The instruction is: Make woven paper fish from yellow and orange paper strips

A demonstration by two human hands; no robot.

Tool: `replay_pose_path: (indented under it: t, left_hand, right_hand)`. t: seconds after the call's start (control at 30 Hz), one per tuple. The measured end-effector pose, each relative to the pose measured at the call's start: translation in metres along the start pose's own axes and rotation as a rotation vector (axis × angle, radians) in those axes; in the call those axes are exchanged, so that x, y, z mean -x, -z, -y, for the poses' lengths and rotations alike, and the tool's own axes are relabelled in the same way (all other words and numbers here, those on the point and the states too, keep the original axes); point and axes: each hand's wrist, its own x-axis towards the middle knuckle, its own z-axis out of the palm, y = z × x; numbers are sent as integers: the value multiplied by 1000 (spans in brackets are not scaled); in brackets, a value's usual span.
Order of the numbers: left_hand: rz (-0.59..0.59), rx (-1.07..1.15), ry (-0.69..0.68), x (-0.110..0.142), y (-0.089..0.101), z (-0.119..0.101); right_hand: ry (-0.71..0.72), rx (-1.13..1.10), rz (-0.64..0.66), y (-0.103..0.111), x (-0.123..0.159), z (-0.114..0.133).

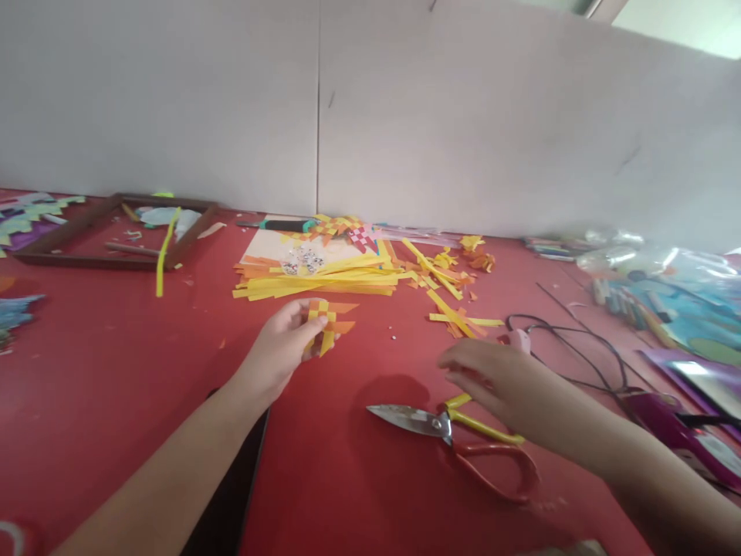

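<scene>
Between the thumb and fingers of my left hand point(289, 340) is a small woven paper piece point(322, 311) in a yellow and orange check. Pointed strip ends stick out of it to the right and downward. My right hand point(486, 374) hovers over the table to the right, its fingers stretched out and loosely curved, with nothing visible in them. Just below it lies a pair of scissors point(445, 427), one handle yellow and one red, the blades pointing left. A pink object point(519, 340) shows partly behind my right hand; its kind is unclear.
A stack of yellow and orange paper strips point(324, 284) lies ahead, with loose scraps point(457, 318) to its right. A brown frame point(109, 262) stands back left. At right are a black cable point(596, 371), a purple device point(675, 436) and clear plastic bags point(665, 270). A white wall closes the back.
</scene>
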Motion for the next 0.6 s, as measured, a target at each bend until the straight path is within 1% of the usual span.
replay_pose_path:
  t: [0.03, 0.07, 0.1, 0.13, 0.17, 0.23, 0.27, 0.3, 0.37, 0.5, 0.57, 0.6]
  left_hand:
    - [1, -26, 2, 0, 0, 1]
    - [-2, -47, 2, 0, 0, 1]
    - [-4, -59, 2, -1, 0, 1]
    - [-6, -63, 0, -1, 1, 1]
    - [-8, -63, -4, -1, 1, 1]
    - [-3, -71, -11, -1, 2, 1]
    - [-1, -81, -12, -1, 3, 1]
    - [3, -92, -11, 0, 3, 1]
    - [14, -106, -9, 0, 3, 1]
    - [61, -85, -12, 2, 2, 3]
    - [72, -69, -20, 2, 2, 4]
    - [65, -63, -28, 2, 1, 4]
  right_hand:
    - [-37, -12, -19, 3, 11, -12]
    - [-89, -14, -64, 6, 19, -26]
    - [-173, 7, -117, 9, 26, -44]
    - [-221, 29, -152, 11, 32, -62]
    - [-224, 40, -177, 12, 36, -80]
    - [-265, 7, -148, 10, 40, -109]
    - [-251, -18, -110, 7, 41, -118]
    - [-222, -43, -76, 5, 40, -122]
    - [-158, -76, -23, 0, 38, -123]
    - [-86, -62, 21, -8, 33, -123]
    - [-60, -41, 11, -9, 34, -131]
    - [-49, -29, -15, -8, 35, -137]
